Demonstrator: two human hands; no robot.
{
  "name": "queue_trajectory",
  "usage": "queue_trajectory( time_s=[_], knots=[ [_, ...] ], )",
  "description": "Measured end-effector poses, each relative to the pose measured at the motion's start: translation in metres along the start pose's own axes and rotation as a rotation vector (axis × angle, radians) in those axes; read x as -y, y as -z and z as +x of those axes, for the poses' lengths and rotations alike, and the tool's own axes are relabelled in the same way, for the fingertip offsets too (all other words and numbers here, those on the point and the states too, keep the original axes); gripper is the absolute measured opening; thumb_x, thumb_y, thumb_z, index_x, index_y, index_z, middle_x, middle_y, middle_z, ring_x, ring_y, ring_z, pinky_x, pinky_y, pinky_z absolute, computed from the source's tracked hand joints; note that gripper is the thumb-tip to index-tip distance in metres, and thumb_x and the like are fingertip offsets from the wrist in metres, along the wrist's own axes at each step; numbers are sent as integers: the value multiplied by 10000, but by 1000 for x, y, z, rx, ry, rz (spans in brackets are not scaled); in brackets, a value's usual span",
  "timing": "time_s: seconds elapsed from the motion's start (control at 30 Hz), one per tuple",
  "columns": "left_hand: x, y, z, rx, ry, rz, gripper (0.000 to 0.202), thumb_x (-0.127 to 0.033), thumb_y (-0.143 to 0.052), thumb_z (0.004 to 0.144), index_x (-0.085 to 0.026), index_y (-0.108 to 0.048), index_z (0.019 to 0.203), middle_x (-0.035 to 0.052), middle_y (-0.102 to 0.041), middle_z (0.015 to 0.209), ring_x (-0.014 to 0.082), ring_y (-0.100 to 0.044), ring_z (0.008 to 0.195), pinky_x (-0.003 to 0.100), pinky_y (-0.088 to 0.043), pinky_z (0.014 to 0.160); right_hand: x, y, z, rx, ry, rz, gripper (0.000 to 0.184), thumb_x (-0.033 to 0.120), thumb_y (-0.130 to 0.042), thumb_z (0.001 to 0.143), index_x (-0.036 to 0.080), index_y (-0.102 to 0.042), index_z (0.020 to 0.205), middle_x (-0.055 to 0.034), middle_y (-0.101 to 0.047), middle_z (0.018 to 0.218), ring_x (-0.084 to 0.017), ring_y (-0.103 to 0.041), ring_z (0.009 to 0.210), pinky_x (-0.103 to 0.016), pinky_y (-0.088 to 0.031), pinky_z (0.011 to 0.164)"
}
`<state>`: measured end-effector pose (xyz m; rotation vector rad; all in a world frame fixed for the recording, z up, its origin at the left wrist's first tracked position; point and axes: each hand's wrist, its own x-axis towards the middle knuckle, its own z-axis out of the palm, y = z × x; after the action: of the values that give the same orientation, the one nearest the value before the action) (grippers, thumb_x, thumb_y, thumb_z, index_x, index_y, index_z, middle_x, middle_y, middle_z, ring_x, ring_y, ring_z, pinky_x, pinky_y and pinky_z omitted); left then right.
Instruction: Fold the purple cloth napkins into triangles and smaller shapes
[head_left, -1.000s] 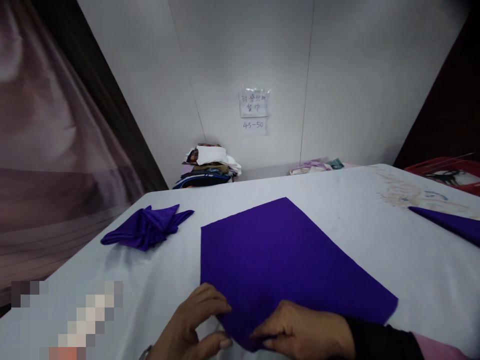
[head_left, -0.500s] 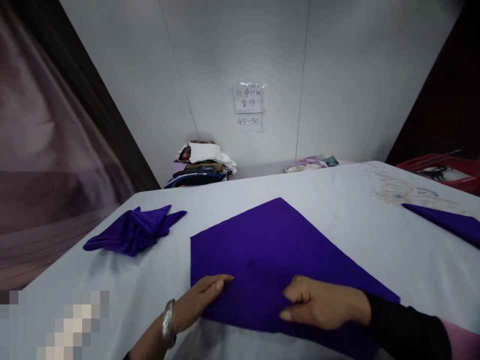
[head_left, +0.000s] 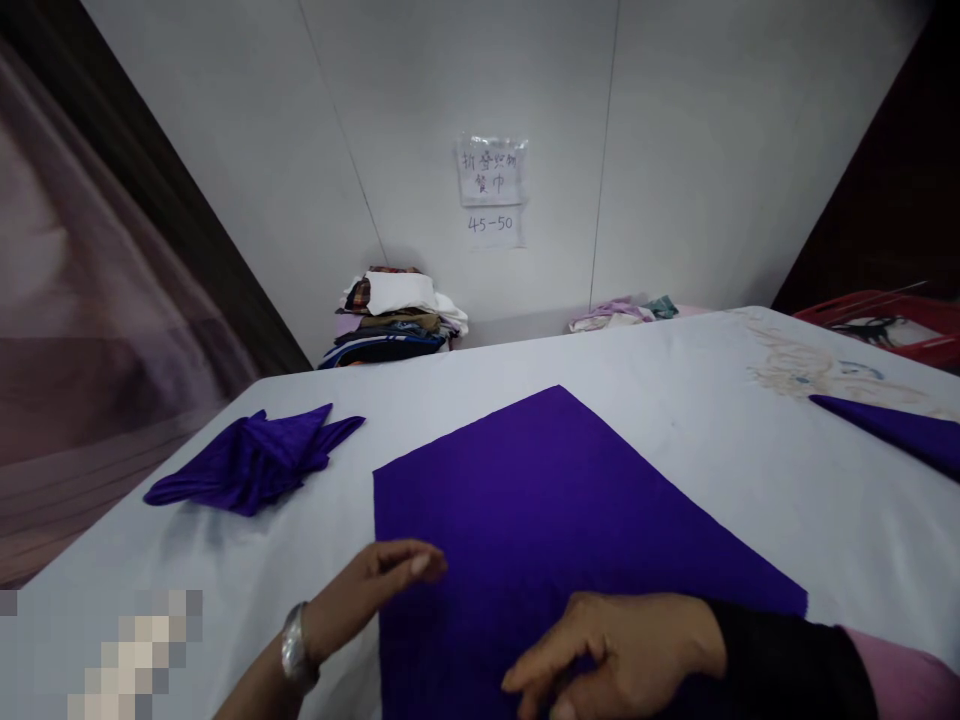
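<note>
A flat purple cloth (head_left: 555, 500) lies spread on the white-covered table (head_left: 690, 400), one corner pointing away from me. My left hand (head_left: 367, 590), with a metal watch at the wrist, hovers at the cloth's near left edge, fingers loosely stretched out and holding nothing. Low in the view, my right hand (head_left: 615, 650) in a black sleeve hangs over the cloth's near part, fingers apart and empty.
A folded purple napkin (head_left: 251, 460) sits on the table at the left. Another purple cloth (head_left: 892, 435) lies at the right edge. Stacked clothes (head_left: 394, 315) stand against the back wall under a paper sign (head_left: 491, 185). A red basket (head_left: 892, 320) is at far right.
Both hands have let go of the cloth's near edge and lifted slightly, with the fingers opened. The cloth now lies flat. The view has tilted a little downward.
</note>
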<state>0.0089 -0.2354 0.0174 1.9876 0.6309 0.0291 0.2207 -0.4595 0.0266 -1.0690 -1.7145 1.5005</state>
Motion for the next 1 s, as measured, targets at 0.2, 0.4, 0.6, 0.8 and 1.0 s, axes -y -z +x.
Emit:
queue_trajectory(
  time_s=[0.2, 0.4, 0.6, 0.8, 1.0],
  knots=[
    [46, 38, 47, -545, 235, 625, 571, -520, -448, 777, -99, -578, 1140, 163, -513, 1285, 303, -503, 1134, 418, -382, 972, -11, 27, -34, -307, -133, -353, 419, 352, -495, 865, 244, -511, 1270, -46, -595, 1213, -193, -560, 1084, -326, -424, 924],
    [60, 57, 100, -516, 421, 807, 687, -514, -411, 799, -48, -414, 1304, 189, -457, 1331, 323, -421, 1217, 415, -366, 972, -79, 69, -137, -948, -663, -968, 498, 448, -382, 862, 184, -511, 1265, -137, -624, 1127, -288, -603, 977, -452, -461, 849],
    [53, 66, 138, -471, 471, 798, 428, -461, -488, 756, -175, -630, 1041, 135, -633, 1099, 327, -562, 1034, 414, -451, 809, -106, 56, -173, -982, -833, -963, 534, 492, -437, 807, 165, -517, 1222, -137, -630, 1062, -268, -619, 889, -370, -484, 747],
    [65, 74, 136, -506, 388, 749, 290, -373, -490, 746, -174, -662, 869, 124, -659, 1020, 261, -601, 963, 314, -448, 788, -85, 71, -143, -888, -812, -740, 166, 325, -436, 803, 224, -569, 809, -29, -654, 758, -196, -598, 686, -298, -423, 613],
    [94, 114, 86, -718, 480, 613, 266, -355, -510, 662, -152, -658, 752, 150, -694, 829, 318, -640, 825, 365, -477, 696, -88, 137, -85, -849, -643, -802, 105, 243, -475, 773, 206, -559, 719, -32, -637, 712, -178, -567, 650, -279, -384, 590]
  ],
)
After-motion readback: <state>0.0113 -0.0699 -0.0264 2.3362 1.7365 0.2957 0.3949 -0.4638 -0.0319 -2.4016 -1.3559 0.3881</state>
